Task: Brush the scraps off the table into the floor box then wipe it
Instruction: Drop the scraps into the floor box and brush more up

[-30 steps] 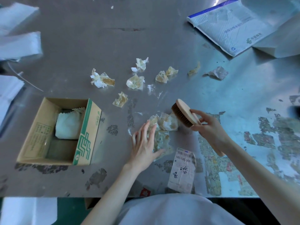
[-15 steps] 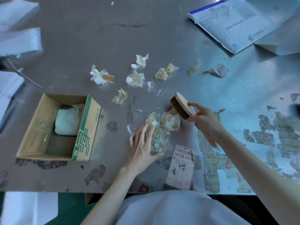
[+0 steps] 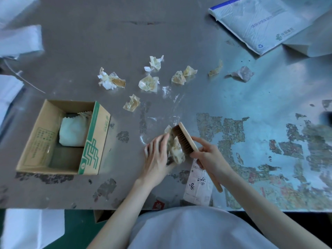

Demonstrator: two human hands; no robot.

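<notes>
Seen from the head, looking straight down on a worn grey table.

Grips a wooden brush by the handle with the right hand, fingers curled round the wood and thumb laid along it. Bristles turned left and pushed against a heap of scraps. Handle end sticking out past the wrist, above a printed paper label lying flat near the front edge.

Walls in the other side of the heap with the left hand: fingers straight and close together, holding nothing, their inner side against the crumpled paper, edge of the palm down on the table. Heap squeezed between those fingers and the bristles, close to the front of the table.

Farther back, well apart from the heap, loose on the bare top: a white and yellow wad, four pale crumpled pieces near the middle, one more piece nearer the front, a thin yellow strip and a grey crumple to the right.

To the left, standing on the table with flaps open, a cardboard box with green print, and inside it a white bundle. Below the front edge, down at floor level, only a cardboard corner in sight.

At the far right corner, a white mailing bag with a blue stripe. Along the left side, white sheets, blurred.
</notes>
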